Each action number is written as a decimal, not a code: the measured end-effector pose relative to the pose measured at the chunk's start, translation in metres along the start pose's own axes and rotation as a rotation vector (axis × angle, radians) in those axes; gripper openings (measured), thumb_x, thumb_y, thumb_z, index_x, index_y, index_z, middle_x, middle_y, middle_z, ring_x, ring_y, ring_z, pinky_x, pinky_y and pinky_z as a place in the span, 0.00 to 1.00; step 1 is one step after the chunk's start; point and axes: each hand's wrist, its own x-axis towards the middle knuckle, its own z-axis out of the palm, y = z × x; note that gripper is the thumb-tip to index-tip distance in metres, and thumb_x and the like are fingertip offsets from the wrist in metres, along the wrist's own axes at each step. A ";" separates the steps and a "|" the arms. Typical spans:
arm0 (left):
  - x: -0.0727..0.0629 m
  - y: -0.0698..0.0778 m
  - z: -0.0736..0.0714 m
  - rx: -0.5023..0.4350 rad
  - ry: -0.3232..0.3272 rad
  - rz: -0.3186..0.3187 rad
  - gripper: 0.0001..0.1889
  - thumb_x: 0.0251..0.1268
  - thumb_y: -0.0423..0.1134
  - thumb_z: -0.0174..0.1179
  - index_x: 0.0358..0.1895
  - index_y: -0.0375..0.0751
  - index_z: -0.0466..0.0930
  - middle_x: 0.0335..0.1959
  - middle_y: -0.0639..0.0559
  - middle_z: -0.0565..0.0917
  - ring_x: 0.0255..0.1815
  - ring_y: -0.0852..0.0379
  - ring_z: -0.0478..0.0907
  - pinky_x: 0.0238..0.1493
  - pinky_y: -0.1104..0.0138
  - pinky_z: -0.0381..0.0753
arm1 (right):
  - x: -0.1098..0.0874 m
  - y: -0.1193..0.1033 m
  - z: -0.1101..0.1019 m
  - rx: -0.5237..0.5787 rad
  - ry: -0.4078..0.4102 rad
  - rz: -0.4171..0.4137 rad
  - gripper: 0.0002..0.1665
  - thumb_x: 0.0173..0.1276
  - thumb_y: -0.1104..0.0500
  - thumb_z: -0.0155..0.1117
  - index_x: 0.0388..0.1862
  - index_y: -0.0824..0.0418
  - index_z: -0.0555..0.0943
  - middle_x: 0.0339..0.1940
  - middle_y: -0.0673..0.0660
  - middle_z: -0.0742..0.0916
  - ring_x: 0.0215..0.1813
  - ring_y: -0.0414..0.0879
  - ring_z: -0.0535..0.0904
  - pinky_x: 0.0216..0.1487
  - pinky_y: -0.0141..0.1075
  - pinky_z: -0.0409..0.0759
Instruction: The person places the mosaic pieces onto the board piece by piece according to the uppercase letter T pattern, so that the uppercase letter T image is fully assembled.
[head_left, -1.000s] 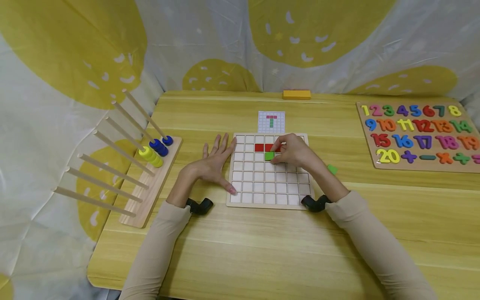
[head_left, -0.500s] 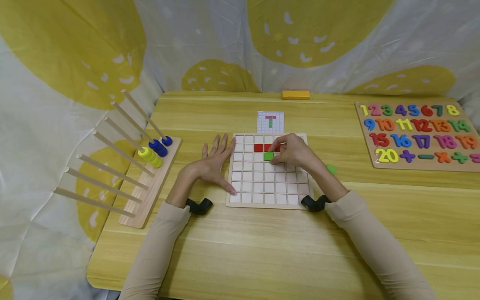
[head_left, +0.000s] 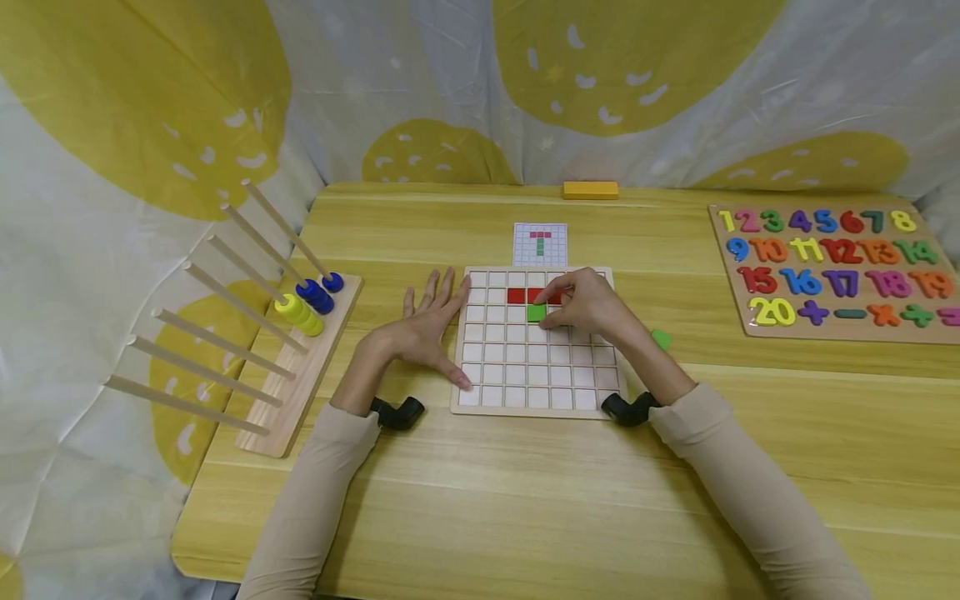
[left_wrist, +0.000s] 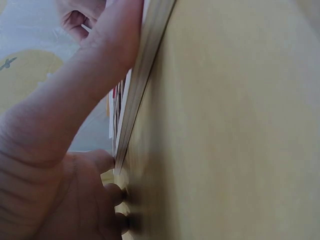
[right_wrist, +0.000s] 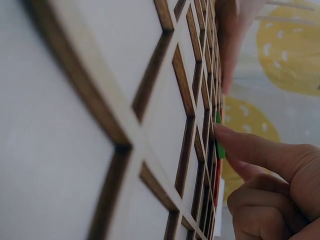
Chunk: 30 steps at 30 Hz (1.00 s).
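A wooden board (head_left: 525, 412) with white square cells lies on the table in the head view. My left hand (head_left: 422, 335) spreads its fingers along the board's left edge, thumb tip on the lower left corner and index fingertip near the upper one. With thumb and index finger, my right hand (head_left: 588, 302) pinches a green square tile (head_left: 536, 313) just below a row of red tiles (head_left: 517, 296). The right wrist view shows the green tile (right_wrist: 220, 148) tilted at the grid. My fingers partly cover the red row's right end.
A small card (head_left: 540, 244) printed with a red and green T lies behind the board. Another green tile (head_left: 661, 338) lies right of it. A peg abacus (head_left: 300, 375) stands left, a number puzzle (head_left: 840, 271) lies right, and an orange block (head_left: 590, 190) sits at the back.
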 end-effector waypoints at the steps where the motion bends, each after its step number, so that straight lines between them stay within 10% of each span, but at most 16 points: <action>1: 0.000 0.000 0.000 -0.001 0.000 0.000 0.84 0.37 0.64 0.83 0.83 0.49 0.18 0.81 0.41 0.13 0.82 0.41 0.08 0.77 0.36 0.12 | 0.000 0.000 0.000 0.002 0.000 0.000 0.16 0.56 0.64 0.82 0.45 0.60 0.91 0.20 0.50 0.69 0.28 0.47 0.61 0.31 0.35 0.58; 18: 0.000 -0.001 0.000 -0.007 0.005 0.005 0.85 0.36 0.65 0.83 0.83 0.50 0.18 0.82 0.42 0.13 0.82 0.41 0.08 0.77 0.35 0.12 | 0.001 0.001 0.003 0.010 -0.004 -0.009 0.15 0.58 0.63 0.81 0.46 0.60 0.92 0.33 0.54 0.72 0.39 0.49 0.63 0.35 0.36 0.57; 30: -0.001 0.001 -0.001 -0.008 -0.003 0.002 0.84 0.37 0.65 0.83 0.83 0.49 0.18 0.81 0.42 0.13 0.82 0.40 0.08 0.77 0.35 0.12 | -0.009 0.007 -0.017 0.030 0.009 -0.051 0.15 0.63 0.57 0.78 0.49 0.57 0.91 0.18 0.48 0.64 0.26 0.46 0.59 0.29 0.35 0.57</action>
